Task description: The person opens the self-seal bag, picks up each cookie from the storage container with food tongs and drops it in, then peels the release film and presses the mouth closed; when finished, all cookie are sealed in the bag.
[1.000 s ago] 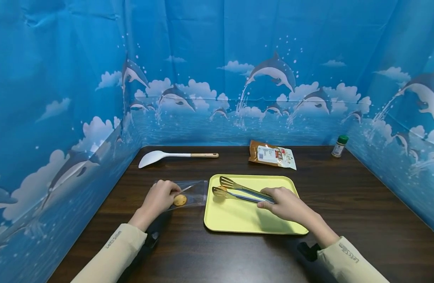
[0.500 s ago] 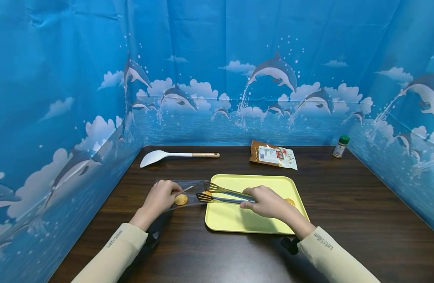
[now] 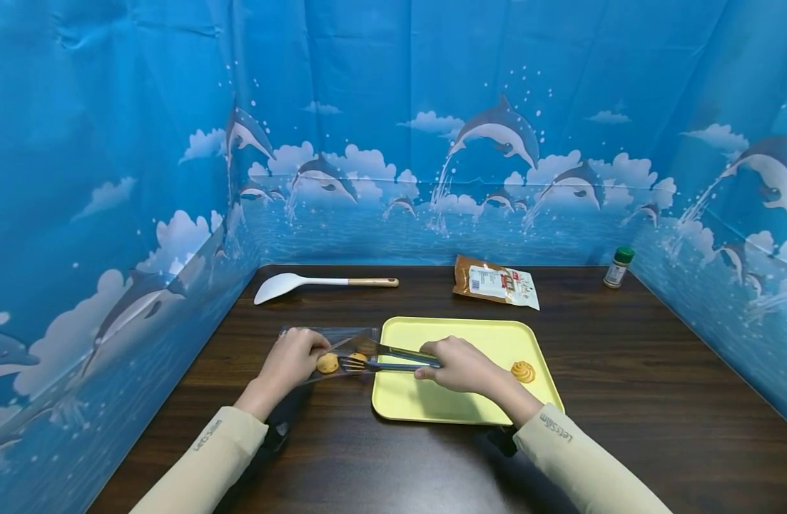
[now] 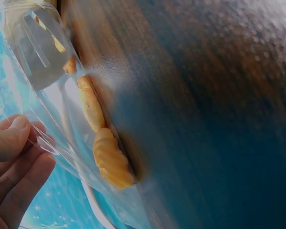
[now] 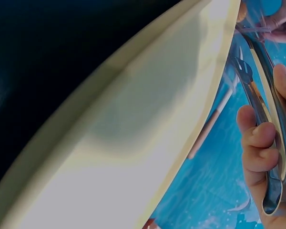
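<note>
My left hand (image 3: pixel 297 355) pinches the upper edge of a clear plastic bag (image 3: pixel 348 333), lifting its mouth a little. Inside lie golden piped cookies, one (image 3: pixel 327 363) close to the left fingers; the left wrist view shows a ridged cookie (image 4: pixel 112 160) against another cookie (image 4: pixel 89 102). My right hand (image 3: pixel 460 365) grips metal tongs (image 3: pixel 406 355) by the handles. Their slotted tips reach through the bag's opening, around a cookie (image 3: pixel 357 357). Under the right hand lies a yellow tray (image 3: pixel 457 326), with one swirled cookie (image 3: pixel 523 371) on its right side.
Behind the bag lies a white spatula (image 3: pixel 280 287) with a wooden handle end. A brown and white food packet (image 3: pixel 496 282) lies beyond the tray. A green-capped jar (image 3: pixel 616 268) stands at the back right, near the blue dolphin curtain (image 3: pixel 393 107).
My right hand has moved left with the tongs, bringing their tips from above the tray into the bag with a cookie. The swirled cookie on the tray has come into view. The left hand stays put.
</note>
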Available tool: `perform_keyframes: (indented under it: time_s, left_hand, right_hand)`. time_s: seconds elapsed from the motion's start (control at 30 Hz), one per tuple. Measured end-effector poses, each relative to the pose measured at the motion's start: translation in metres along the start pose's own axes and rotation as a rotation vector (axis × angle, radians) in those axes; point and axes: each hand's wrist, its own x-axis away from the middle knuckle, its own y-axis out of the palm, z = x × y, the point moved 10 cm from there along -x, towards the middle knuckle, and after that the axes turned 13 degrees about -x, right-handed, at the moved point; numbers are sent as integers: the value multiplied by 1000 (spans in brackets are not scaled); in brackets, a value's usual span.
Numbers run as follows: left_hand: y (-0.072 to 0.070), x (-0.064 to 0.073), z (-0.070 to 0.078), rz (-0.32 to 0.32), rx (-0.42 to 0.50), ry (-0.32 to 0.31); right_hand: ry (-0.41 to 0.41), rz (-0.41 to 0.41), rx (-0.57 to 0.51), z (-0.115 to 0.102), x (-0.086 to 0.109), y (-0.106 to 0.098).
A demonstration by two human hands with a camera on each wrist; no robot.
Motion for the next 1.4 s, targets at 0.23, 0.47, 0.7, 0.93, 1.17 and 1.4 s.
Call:
perform_keyframes:
  time_s: [0.23,0.47,0.7,0.93,1.17,1.4]
  left_hand:
    - [-2,3,2,8,-3,14]
    - [-1,4,1,2,-4,14]
    - [1,5,-1,-18,3,-6]
    - [0,5,0,-12,6,-6]
    - [0,3,-1,-28,17,-17]
    - [-1,1,-1,-26,11,-13]
  right_hand:
    - [-16,-15,6,-6,-9,9]
    - [-13,-27,8,-11,-17,16]
    - [-1,-45,3,-15,-21,21]
    - [31,-30,-16,-5,-17,17]
    - [49,1,-30,5,-2,-2]
    - [84,46,-26,21,16,-22]
